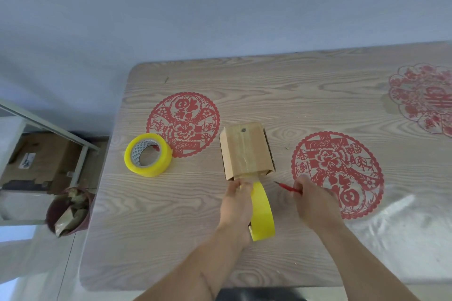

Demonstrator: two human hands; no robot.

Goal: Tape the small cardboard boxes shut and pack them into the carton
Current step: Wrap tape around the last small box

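Note:
A small cardboard box (245, 150) lies on the wooden table (305, 85) with a strip of clear tape along its top. My left hand (238, 197) holds a yellow tape roll (263, 212) just below the box's near edge, the tape running from the roll up onto the box. My right hand (311, 197) is to the right of the box and grips a thin red cutter (287, 187), whose tip points left toward the tape. A second yellow tape roll (148, 155) lies on the table to the left of the box.
Red paper-cut decorations (183, 123) lie flat under the table's clear cover. Off the table's left edge stand a dark bin with scraps (69, 211) and a large cardboard carton (36, 159) behind a metal frame. A pale wall runs behind the table.

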